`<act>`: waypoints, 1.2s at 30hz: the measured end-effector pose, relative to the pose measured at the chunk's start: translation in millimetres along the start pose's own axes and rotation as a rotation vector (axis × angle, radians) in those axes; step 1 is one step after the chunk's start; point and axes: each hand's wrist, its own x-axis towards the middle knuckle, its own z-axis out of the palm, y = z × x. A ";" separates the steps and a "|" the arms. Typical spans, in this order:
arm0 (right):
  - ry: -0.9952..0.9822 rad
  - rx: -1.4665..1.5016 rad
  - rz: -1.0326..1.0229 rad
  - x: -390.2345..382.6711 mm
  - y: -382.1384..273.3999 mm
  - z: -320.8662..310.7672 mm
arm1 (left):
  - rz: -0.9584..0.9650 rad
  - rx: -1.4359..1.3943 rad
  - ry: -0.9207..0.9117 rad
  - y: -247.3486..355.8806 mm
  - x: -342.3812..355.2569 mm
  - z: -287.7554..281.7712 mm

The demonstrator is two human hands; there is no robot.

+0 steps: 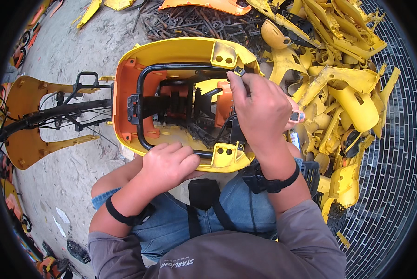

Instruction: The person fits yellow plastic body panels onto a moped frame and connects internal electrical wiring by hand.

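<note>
The yellow and orange body panel [126, 74] of a scooter surrounds a black tube frame [145, 76] in front of me. My left hand [171, 160] is closed over its near rim, fingers curled on the edge. At the far right corner, my right hand [266, 100] is closed with thumb and forefinger together. Its fingertips are beside a small black bracket [239, 71] near a yellow tab [224, 55] with two round holes. Whatever those fingers hold is hidden. A matching yellow tab [224, 156] is on the near side. Cables and dark parts show inside the opening.
Yellow plastic panels [357, 104] are heaped at the right beside a grey brick-patterned surface [390, 186]. Rusty metal parts [185, 23] lie piled at the far side. Leftward extends the scooter's black front frame [94, 103], near a yellow front panel [24, 88].
</note>
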 end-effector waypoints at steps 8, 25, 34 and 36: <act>0.011 0.013 0.003 0.8 3.8 2.5 | 0.002 -0.007 0.008 -1.0 -1.1 0.3; 0.018 -0.028 -0.038 -0.6 -0.6 3.1 | -0.008 0.001 0.022 0.6 -2.3 1.4; 0.047 -0.042 -0.043 -1.9 -1.6 8.6 | -0.015 -0.005 0.003 2.6 -1.1 1.1; 0.036 -0.056 -0.033 -0.1 -2.3 8.8 | -0.014 -0.007 0.008 3.0 -1.3 1.3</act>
